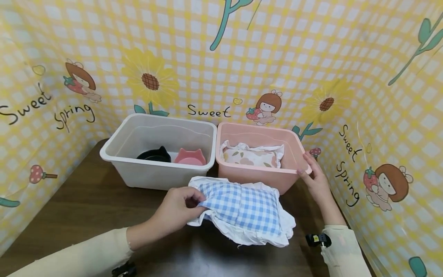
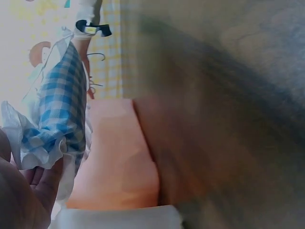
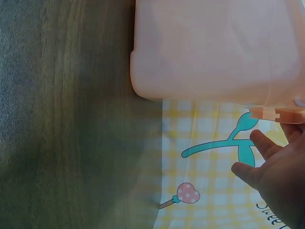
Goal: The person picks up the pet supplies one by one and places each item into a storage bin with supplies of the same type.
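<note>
My left hand [image 1: 180,206] pinches the left end of a small blue-and-white checked pillow [image 1: 247,209] with a white ruffled edge. The pillow hangs over the table in front of the bins; in the left wrist view the checked pillow [image 2: 62,100] is seen edge-on above the fingers. At the right front corner of a pink plastic bin [image 1: 252,175], my right hand [image 1: 315,179] grips the rim with thumb and finger. Inside that bin lies a flower-printed pillow [image 1: 250,157], also ruffled. The right wrist view shows other fingers [image 3: 245,172] spread below the rim.
A light grey bin [image 1: 152,173] stands left of the pink one, holding a black cat-eared bowl [image 1: 155,154] and a pink cat-eared bowl [image 1: 190,157]. Both bins rest on a dark wooden table [image 1: 79,196]. Yellow checked cloth [image 1: 207,73] walls the back and sides.
</note>
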`<state>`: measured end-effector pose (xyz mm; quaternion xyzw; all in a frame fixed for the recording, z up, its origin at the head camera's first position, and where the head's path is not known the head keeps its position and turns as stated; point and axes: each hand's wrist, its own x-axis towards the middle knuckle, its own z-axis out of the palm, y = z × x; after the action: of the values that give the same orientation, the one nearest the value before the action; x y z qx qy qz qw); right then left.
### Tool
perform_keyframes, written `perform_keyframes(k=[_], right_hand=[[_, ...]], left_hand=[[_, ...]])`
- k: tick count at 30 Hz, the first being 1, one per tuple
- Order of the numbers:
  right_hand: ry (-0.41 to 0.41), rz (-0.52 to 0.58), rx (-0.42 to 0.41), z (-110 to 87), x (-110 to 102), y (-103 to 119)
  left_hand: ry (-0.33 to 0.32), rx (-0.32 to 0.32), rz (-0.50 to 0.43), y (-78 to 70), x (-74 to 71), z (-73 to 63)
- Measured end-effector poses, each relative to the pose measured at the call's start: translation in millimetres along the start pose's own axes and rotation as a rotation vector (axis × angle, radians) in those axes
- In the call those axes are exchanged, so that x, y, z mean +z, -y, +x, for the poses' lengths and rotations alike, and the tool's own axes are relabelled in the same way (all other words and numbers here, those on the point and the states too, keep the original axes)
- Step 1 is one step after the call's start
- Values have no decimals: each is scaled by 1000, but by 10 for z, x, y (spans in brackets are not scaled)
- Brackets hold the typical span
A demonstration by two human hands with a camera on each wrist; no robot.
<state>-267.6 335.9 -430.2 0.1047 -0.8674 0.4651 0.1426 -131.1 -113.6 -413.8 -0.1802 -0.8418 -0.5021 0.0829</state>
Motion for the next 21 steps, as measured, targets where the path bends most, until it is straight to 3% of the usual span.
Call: perform_keyframes(k=[8, 16, 20, 21], right_hand=[[22, -11, 13, 6, 12, 2], [8, -1, 24, 22, 4, -6], [12, 88, -5, 53, -4, -72], [13, 173, 11, 90, -4, -124]], left_hand=[[27, 23, -33, -301, -220, 44], [2, 86, -58, -690, -451, 273], [-27, 114, -43, -820, -535, 418], [-36, 114, -33, -848, -549, 459]])
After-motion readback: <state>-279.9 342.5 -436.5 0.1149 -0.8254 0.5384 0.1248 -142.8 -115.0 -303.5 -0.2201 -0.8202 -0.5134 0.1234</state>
